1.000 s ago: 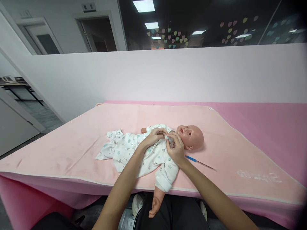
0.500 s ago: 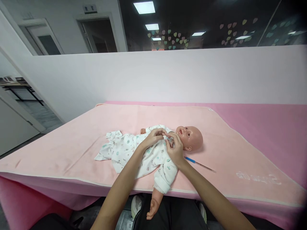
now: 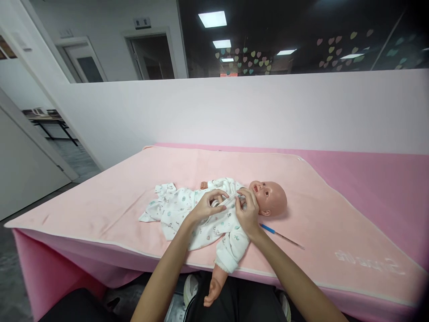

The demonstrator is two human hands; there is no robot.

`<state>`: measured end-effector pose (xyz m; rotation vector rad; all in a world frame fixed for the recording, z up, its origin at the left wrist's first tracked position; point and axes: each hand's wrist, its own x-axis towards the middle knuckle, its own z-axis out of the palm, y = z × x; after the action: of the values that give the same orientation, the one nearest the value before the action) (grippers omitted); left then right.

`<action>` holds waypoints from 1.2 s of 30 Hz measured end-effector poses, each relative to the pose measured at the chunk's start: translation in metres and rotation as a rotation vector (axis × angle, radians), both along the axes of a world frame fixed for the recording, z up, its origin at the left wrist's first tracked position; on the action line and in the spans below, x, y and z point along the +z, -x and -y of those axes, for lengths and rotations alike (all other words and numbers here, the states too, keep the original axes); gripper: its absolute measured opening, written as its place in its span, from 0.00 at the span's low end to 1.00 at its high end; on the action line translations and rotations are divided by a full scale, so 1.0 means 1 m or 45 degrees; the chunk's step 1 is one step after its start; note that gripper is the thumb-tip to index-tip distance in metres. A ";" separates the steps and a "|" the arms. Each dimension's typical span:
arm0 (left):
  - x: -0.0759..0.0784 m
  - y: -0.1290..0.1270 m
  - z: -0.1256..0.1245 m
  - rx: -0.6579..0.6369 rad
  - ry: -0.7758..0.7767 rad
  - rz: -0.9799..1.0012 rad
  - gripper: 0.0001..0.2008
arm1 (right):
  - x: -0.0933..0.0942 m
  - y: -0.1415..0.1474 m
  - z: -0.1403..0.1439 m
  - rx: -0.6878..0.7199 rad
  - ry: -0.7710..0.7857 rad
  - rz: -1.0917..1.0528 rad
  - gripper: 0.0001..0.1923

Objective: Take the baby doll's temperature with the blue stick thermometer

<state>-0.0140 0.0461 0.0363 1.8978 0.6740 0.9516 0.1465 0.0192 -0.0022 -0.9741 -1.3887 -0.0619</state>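
Peach cloth [image 3: 110, 192] is spread over the surface, and the white printed garment [image 3: 214, 227] is laid on it at the frame's centre, worn by the doll [image 3: 273, 199]. Its legs, left of centre, are limp and flat; the fabric can be judged soft, light and easily bunched, best lifted by a hem. Above the chest, the left hand [image 3: 210, 206] is held with thumb and forefinger parted; whether cloth is touched cannot be told. At lower centre, the doll's bare arm [image 3: 217, 281] is hung past the edge. By the neck, cloth is pinched by the right hand [image 3: 248, 212]. Right of centre, the smooth head is probably firm and slippery, best cradled from beneath. Beyond, a blue-handled tool [image 3: 281, 235] is laid.
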 end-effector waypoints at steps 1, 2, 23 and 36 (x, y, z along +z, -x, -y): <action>-0.002 0.001 0.001 0.026 -0.009 0.012 0.16 | 0.000 0.000 0.000 0.002 0.005 0.009 0.09; -0.003 0.001 0.002 0.052 -0.011 0.024 0.16 | 0.000 0.000 0.001 0.003 0.013 0.018 0.09; -0.026 0.024 0.044 0.636 -0.568 -0.375 0.10 | 0.004 0.001 0.009 0.157 -0.046 0.611 0.15; -0.015 0.065 0.058 0.887 -1.039 -0.768 0.08 | 0.000 0.001 0.005 0.035 0.026 0.588 0.09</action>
<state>-0.0789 -0.0119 0.0209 2.7986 1.5476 1.1869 0.1460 0.0147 -0.0021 -0.9947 -1.8269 -0.2663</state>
